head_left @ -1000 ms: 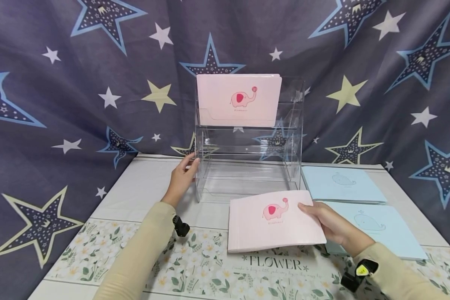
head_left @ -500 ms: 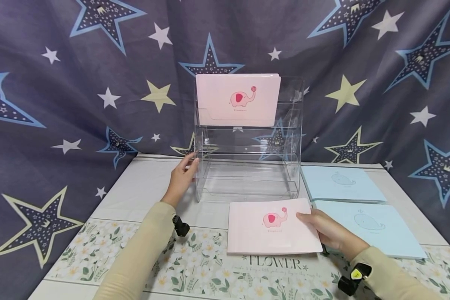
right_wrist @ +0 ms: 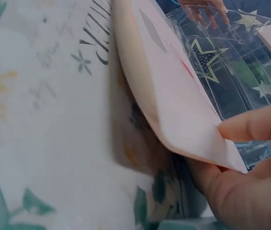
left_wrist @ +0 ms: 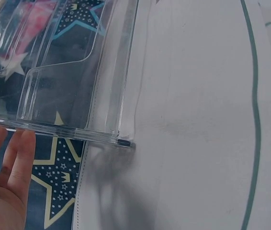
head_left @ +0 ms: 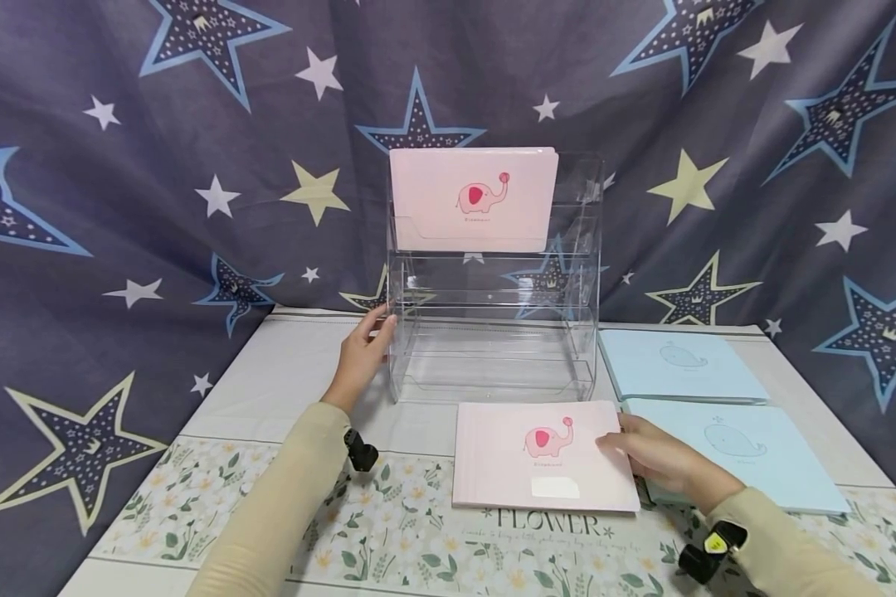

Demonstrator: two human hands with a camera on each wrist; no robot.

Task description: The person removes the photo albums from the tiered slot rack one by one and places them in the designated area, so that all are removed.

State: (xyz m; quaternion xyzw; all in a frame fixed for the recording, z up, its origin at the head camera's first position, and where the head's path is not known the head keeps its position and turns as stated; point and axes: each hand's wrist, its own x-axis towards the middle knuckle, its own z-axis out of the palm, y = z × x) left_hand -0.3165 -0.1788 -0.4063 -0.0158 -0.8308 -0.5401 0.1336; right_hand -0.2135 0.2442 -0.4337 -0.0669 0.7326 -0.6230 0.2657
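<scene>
In the head view my right hand pinches the right edge of a pink booklet with an elephant on its cover, low over the front of the table. Thumb on the cover and fingers underneath, as the right wrist view shows; there the booklet bows and its near end is raised off the cloth. My left hand touches the left side of a clear tiered display rack, its fingers fairly straight with the tips at the panel's edge in the left wrist view. A similar pink booklet stands in the rack's top tier.
Two pale blue booklets or stacks with whale covers lie right of the rack, the rear one and the front one. A floral tablecloth covers the table. A starry curtain hangs close behind the rack.
My right hand has brought the pink booklet's far edge down, so it lies flatter. A bright glare patch now shows on its cover. The left hand and rack have stayed in place.
</scene>
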